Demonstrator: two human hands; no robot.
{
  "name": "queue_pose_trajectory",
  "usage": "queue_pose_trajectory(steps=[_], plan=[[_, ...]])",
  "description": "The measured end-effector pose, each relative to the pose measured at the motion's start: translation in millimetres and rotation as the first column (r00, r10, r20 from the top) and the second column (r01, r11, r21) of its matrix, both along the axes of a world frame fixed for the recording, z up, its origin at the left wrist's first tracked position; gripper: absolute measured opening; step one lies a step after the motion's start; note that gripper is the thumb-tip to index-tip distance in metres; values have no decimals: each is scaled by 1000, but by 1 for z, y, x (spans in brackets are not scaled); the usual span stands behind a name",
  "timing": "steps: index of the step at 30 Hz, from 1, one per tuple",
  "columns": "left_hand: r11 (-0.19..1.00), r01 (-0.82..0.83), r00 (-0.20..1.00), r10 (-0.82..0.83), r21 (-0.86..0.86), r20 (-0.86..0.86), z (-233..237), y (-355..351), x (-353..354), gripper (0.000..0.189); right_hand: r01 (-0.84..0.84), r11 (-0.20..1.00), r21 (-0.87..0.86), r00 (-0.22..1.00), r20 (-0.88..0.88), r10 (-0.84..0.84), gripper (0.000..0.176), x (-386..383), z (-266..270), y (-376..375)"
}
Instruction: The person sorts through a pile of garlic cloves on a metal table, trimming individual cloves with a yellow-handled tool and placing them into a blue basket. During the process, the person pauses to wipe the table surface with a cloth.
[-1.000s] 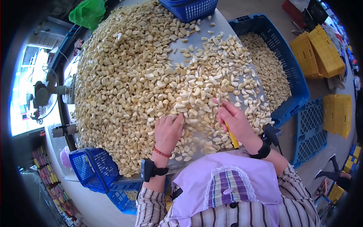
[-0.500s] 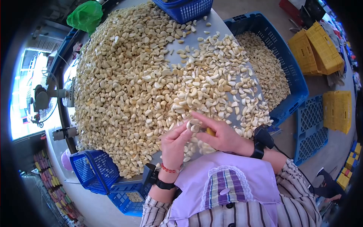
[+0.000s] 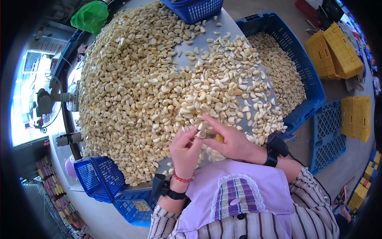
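Note:
Pale cashew kernels lie heaped across the metal table [image 3: 184, 59]. My left hand [image 3: 185, 145] is closed in a pinch at the near edge of the heap, with a cashew kernel [image 3: 201, 134] at its fingertips. My right hand [image 3: 230, 140] meets it there, index finger stretched forward. A yellow-handled tool [image 3: 219, 138] sits in the right palm, most of it hidden by the fingers, so its working end cannot be made out clearly. More cashews [image 3: 199, 107] lie just beyond the fingertips.
A large blue crate [image 3: 314, 93] of cashews stands to the right. Blue baskets are at the near left [image 3: 101, 179] and far edge [image 3: 195, 12]. Yellow crates [image 3: 332, 51], a blue pallet [image 3: 328, 135] and a fan [image 3: 45, 101] surround the table. Another person's hand [image 3: 345, 214] shows at lower right.
My left hand has turned and shifted slightly, its fingers bending at the kernel. The right index finger has moved slightly. The other person at lower right has changed position.

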State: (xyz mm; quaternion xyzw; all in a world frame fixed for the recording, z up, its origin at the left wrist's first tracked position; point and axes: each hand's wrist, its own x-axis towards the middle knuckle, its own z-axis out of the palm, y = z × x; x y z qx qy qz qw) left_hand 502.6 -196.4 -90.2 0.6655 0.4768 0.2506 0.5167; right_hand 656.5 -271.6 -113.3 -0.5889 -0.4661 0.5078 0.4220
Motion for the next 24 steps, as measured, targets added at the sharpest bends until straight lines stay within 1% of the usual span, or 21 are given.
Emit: queue_pose_trajectory(steps=[1, 3, 4, 5, 6, 7, 9, 10, 11, 12, 13, 14, 15, 16, 17, 18, 19, 20, 21, 23, 24], plan=[[1000, 0, 1000, 0, -1, 0, 0, -1, 0, 23, 0, 1000, -1, 1000, 0, 0, 72, 2, 4, 0], [996, 17, 1000, -15, 88, -20, 0, -1, -1, 25, -40, 994, -101, 999, -6, 39, 63, 6, 17, 3], [996, 16, 1000, -14, 88, -21, 0, -1, -1, 25, -41, 994, -101, 999, -7, 40, 63, 2, 8, 3], [999, 1, 1000, -2, 47, 17, -1, -2, -1, 23, 79, 993, 83, 996, 26, -82, 57, -5, -7, 3], [1000, -11, 998, 11, 5, 54, -2, -3, -1, 20, 189, 945, 267, 978, 35, -206, 51, -9, -16, 3], [1000, -11, 998, 10, 6, 55, -4, -3, -3, 20, 190, 945, 268, 978, 36, -207, 51, -6, -13, 4], [949, -97, 958, 171, -301, 230, -9, -2, -9, 15, 252, 966, -53, 968, 19, -251, 44, 10, -2, 3], [870, -10, 896, 227, -493, 383, -6, 4, -15, 13, 346, 938, -37, 927, -142, -347, 42, 12, -25, 1], [842, 37, 805, 294, -538, 516, -8, 11, -12, 13, 366, 929, -44, 922, -121, -369, 42, 25, -21, -2], [792, 87, 726, 365, -604, 583, -3, 16, -8, 10, 426, 882, -202, 842, -269, -468, 38, 39, -14, -3], [737, 140, 638, 443, -661, 630, 4, 22, -5, 8, 447, 819, -360, 723, -393, -568, 37, 51, -11, -3], [729, 155, 638, 441, -666, 631, -3, 32, -8, 8, 506, 780, -368, 689, -372, -623, 34, 62, -14, -5], [718, 247, 593, 419, -651, 687, -15, 44, -14, 9, 516, 772, -371, 685, -364, -632, 34, 71, -13, -7], [705, 333, 543, 399, -626, 739, -25, 51, -14, 14, 578, 747, -330, 637, -390, -665, 35, 80, -10, -9], [702, 339, 544, 397, -626, 740, -33, 56, -4, 14, 635, 717, -288, 589, -420, -690, 36, 88, -7, -11], [893, 83, 798, 207, -442, 567, -40, 63, 11, 17, 638, 714, -286, 587, -419, -693, 36, 96, -6, -13], [989, -79, 959, 108, -121, 261, -48, 71, 28, 22, 670, 691, -271, 546, -452, -706, 37, 102, -5, -15], [978, 9, 992, -36, 208, 123, -56, 77, 48, 21, 700, 666, -257, 502, -486, -715, 38, 107, -3, -16], [856, 138, 990, -127, 498, -56, -65, 76, 66, 20, 702, 665, -254, 501, -487, -715, 38, 109, 1, -17], [716, 486, 873, -372, 501, -314, -87, 63, 88, 22, 738, 633, -234, 458, -516, -724, 39, 115, 8, -18], [595, 563, 826, -428, 574, -366, -90, 52, 94, 22, 744, 635, -211, 475, -502, -723, 40, 118, 9, -20]])
